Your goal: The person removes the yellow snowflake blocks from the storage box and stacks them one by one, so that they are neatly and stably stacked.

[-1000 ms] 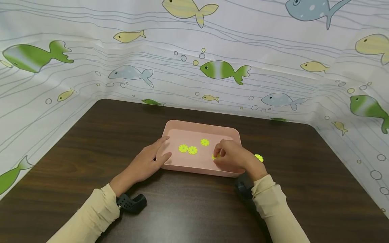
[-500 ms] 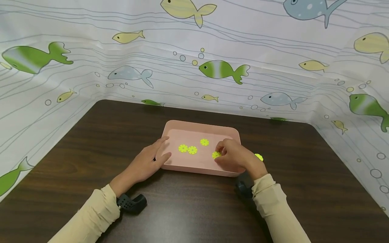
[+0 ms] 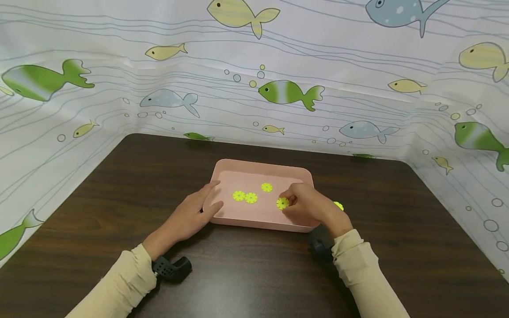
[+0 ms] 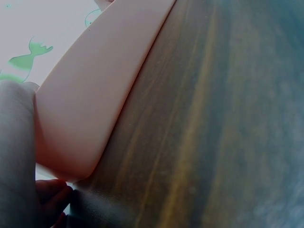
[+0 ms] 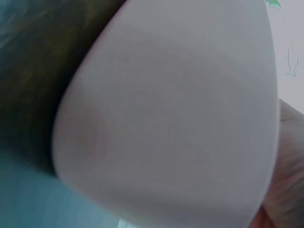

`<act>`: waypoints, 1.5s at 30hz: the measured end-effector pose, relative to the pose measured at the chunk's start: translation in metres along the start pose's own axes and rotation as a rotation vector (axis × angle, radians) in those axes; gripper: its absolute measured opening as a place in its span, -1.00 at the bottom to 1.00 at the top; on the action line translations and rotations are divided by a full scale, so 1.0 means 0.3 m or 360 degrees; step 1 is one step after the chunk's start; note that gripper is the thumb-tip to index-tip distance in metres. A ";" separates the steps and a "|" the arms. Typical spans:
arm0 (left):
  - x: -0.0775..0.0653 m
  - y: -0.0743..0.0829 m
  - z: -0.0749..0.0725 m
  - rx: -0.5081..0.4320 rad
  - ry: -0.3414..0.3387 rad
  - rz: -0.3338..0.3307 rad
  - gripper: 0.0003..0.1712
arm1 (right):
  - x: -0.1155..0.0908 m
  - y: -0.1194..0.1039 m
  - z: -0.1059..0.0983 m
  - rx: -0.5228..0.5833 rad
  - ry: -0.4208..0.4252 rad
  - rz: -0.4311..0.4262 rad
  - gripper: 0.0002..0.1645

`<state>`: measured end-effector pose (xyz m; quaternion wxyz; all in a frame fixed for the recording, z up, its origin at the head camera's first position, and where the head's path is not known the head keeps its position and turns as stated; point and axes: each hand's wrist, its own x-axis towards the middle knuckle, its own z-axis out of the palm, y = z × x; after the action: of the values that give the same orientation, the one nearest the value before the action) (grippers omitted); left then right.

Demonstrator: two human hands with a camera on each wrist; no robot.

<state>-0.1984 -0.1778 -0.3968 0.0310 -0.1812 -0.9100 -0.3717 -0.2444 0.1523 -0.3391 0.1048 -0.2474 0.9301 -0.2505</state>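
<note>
A pink tray [image 3: 242, 219] lies on the dark wooden table. My left hand [image 3: 193, 213] holds its left end, with thumb and index finger over the rim; in the left wrist view, other fingers [image 4: 52, 199] curl against the outside of the tray corner. Over the tray's right part, my right hand [image 3: 306, 204] pinches a yellow notched disc [image 3: 282, 203] between thumb and fingers, which hide its right edge. Two touching yellow discs [image 3: 238, 195] lie left of it in the tray, and another yellow disc [image 3: 267, 187] lies farther back. The right wrist view shows mainly the tray's outer wall [image 5: 175, 114].
Another yellow disc [image 3: 339, 206] shows outside the tray on the right, partly hidden by the right wrist. A fish-patterned sheet [image 3: 222, 115] stands around the table's back and sides. Black wrist bands [image 3: 172, 268] are worn on both arms.
The disc at the right fingers, mostly hidden a second ago, now shows nearly its whole face, turned toward the head camera. The left hand and the tray stay in place.
</note>
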 end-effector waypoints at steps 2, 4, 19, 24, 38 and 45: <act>0.000 0.000 0.001 -0.0005 0.0003 0.0002 -0.22 | -0.003 0.007 -0.001 -0.0010 -0.0003 -0.0018 -0.56; -0.003 -0.001 0.003 -0.0013 0.0002 -0.0002 -0.22 | -0.003 0.013 -0.003 -0.0041 -0.0019 -0.0047 -0.71; -0.014 -0.006 -0.030 0.0022 -0.0002 -0.0016 -0.22 | -0.214 0.190 -0.236 -0.0231 0.0296 0.0257 -0.57; -0.014 -0.014 -0.033 0.0031 -0.0008 -0.0019 -0.22 | -0.232 0.228 -0.233 -0.0228 0.0183 0.0358 -0.51; 0.003 -0.008 -0.014 0.0021 -0.0017 0.0003 -0.21 | -0.212 0.225 -0.199 -0.0223 0.0136 0.0441 -0.59; 0.012 -0.003 -0.005 0.0015 -0.0027 0.0004 -0.22 | -0.216 0.230 -0.195 -0.0237 0.0145 0.0458 -0.59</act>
<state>-0.2022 -0.1783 -0.3958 0.0246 -0.1853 -0.9117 -0.3658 -0.2358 0.2615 -0.3204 0.0785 -0.1070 0.9757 -0.1741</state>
